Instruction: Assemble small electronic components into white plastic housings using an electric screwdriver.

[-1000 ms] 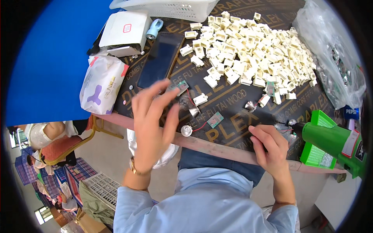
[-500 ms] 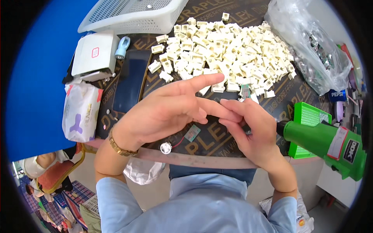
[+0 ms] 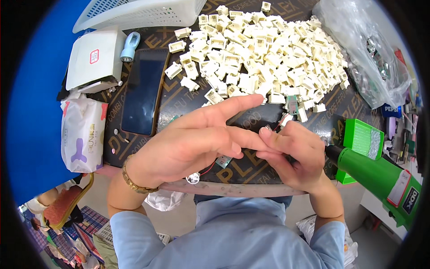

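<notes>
My left hand (image 3: 192,141), with a gold watch band at its wrist, hovers over the table's near side with its index finger stretched out and nothing visible in its palm. The thumb and fingers of my right hand (image 3: 298,154) close round the tip of another left finger. Partly covered by my left hand lies a small green circuit board (image 3: 223,162), with a red wire toward a round clear lamp piece (image 3: 193,178). Beyond my hands spreads a heap of cream plastic housings (image 3: 264,62). At its near edge a green board (image 3: 292,106) sits among the housings.
Left on the table are a black phone (image 3: 144,89), a light-blue handheld device (image 3: 130,47), a white box (image 3: 95,58) and a tissue pack (image 3: 83,134). A white basket (image 3: 148,15) stands behind. At right are a clear bag (image 3: 363,54), a green tray (image 3: 358,139) and a green power tool (image 3: 376,175).
The view has shifted a little, so the table things sit differently in it. My left hand now covers more of the small board and lamp piece. My right hand still grips the left finger.
</notes>
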`<move>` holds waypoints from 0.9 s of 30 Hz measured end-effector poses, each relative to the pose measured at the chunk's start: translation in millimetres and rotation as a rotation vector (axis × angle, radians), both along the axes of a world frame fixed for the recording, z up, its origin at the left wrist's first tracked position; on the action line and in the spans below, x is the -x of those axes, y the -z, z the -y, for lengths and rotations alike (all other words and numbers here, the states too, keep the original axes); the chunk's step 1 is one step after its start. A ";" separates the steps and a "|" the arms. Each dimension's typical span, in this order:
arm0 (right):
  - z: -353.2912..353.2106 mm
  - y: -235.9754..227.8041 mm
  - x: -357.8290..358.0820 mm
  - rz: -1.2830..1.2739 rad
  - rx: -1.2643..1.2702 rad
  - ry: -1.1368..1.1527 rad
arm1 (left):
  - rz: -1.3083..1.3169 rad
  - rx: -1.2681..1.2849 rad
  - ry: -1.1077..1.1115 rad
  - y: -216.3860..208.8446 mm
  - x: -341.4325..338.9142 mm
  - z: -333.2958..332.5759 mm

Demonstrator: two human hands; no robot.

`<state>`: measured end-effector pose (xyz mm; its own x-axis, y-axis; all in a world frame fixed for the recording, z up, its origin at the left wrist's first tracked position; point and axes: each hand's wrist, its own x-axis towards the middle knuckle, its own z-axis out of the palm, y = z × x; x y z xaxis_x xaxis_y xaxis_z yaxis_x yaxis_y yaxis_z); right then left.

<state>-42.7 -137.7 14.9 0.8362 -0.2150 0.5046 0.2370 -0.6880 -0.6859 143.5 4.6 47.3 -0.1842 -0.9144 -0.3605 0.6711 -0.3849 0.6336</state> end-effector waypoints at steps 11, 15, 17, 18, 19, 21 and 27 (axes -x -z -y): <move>-7.8 10.1 -2.0 0.187 -0.019 -0.189 | 0.807 0.696 0.212 -5.5 -0.9 -9.8; -5.6 5.0 -0.1 0.047 -0.022 -0.235 | 1.032 0.675 0.291 -18.6 -12.1 -14.4; -5.6 2.0 1.6 -0.030 0.067 -0.123 | 1.240 0.588 0.298 -33.1 -31.7 -24.0; -7.2 0.3 3.8 -0.094 0.030 -0.048 | 1.368 0.613 0.184 -31.0 -43.2 -28.3; -9.0 -1.5 7.4 -0.159 -0.008 0.028 | 1.341 0.462 -0.306 -24.6 -27.0 -29.0; -11.0 -2.4 8.7 -0.192 0.217 -0.009 | 1.608 0.120 -0.545 -32.3 -14.3 -32.9; -34.9 -9.0 12.4 -0.213 0.493 -0.161 | 1.995 0.334 -0.271 -2.5 5.9 -51.5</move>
